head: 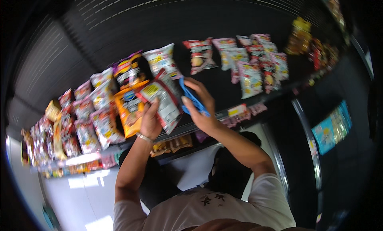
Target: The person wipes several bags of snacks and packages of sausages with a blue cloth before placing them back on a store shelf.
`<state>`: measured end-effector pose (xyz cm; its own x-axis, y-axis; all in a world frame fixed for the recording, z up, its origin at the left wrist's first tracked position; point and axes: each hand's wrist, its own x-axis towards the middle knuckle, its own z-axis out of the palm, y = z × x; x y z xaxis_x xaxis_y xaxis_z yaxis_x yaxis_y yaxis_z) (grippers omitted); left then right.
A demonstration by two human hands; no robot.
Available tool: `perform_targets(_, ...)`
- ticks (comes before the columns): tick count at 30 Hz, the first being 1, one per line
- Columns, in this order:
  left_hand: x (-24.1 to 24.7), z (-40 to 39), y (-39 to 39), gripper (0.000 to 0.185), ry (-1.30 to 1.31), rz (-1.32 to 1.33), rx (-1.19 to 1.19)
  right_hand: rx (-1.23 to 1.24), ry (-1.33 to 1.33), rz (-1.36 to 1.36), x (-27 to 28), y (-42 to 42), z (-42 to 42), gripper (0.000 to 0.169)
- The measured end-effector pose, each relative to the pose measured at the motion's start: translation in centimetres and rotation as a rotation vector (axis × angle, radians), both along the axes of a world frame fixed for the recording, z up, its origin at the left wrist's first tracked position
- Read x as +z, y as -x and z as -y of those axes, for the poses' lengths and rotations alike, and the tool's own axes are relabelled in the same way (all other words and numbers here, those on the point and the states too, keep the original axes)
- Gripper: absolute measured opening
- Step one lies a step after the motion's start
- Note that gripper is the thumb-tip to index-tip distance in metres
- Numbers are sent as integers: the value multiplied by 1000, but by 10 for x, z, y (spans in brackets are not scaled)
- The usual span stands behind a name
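My left hand (151, 124) grips a red, white and grey snack bag (164, 102) by its left side and holds it tilted above the black shelf (221, 86). A folded blue cloth (193, 97) is held between the fingers and thumb of my right hand (205, 108), close against the bag's right side. Just left of the held bag, an orange snack bag (130, 111) stands at the shelf front. A black and purple bag (130, 71) and a white snack bag (163, 60) are behind it. The picture is somewhat blurred.
Rows of pink and white bags (86, 135) fill the shelf's left part. To the right are a red bag (199, 56), a cluster of pink bags (249, 78) and yellow packets (299, 36). Price tags (238, 110) line the front edge. A light blue packet (332, 127) lies far right.
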<state>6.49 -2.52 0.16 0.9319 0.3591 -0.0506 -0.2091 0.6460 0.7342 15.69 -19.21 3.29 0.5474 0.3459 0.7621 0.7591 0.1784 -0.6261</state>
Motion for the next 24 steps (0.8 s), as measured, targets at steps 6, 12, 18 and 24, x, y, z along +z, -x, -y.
perform_targets(6,-15,21,-1,44,-45,72,-92,-182,340,298,-17,7,-29,59)
perform_targets(12,-20,0,-1,47,125,35,-100,-44,493,387,-17,35,-19,70)
perform_targets(18,-13,-6,-1,48,188,122,-106,70,623,463,-26,33,5,76)
perform_targets(24,-5,-9,-5,48,288,232,-223,-32,579,608,-39,19,8,63)
